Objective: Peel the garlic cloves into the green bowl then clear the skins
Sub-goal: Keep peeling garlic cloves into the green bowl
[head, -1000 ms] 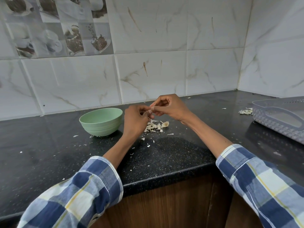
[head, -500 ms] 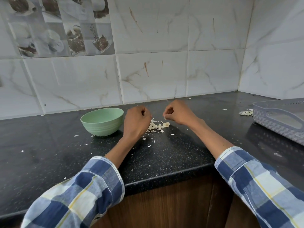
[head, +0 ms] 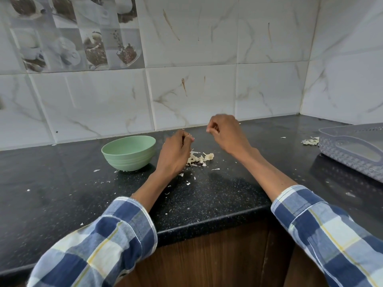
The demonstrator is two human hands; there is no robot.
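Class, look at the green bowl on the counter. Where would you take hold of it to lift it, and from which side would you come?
Grip the green bowl by its rim, thumb inside and fingers outside, coming from above on its left. It stands upright with the mouth open, the rounded wall narrows to a small foot, and the left hand crowds its right side.

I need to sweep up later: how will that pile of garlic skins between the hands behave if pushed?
The garlic skins look thin and papery, so probably very light and apt to scatter; flecks already dot the black counter. They would likely crumple rather than slide together.
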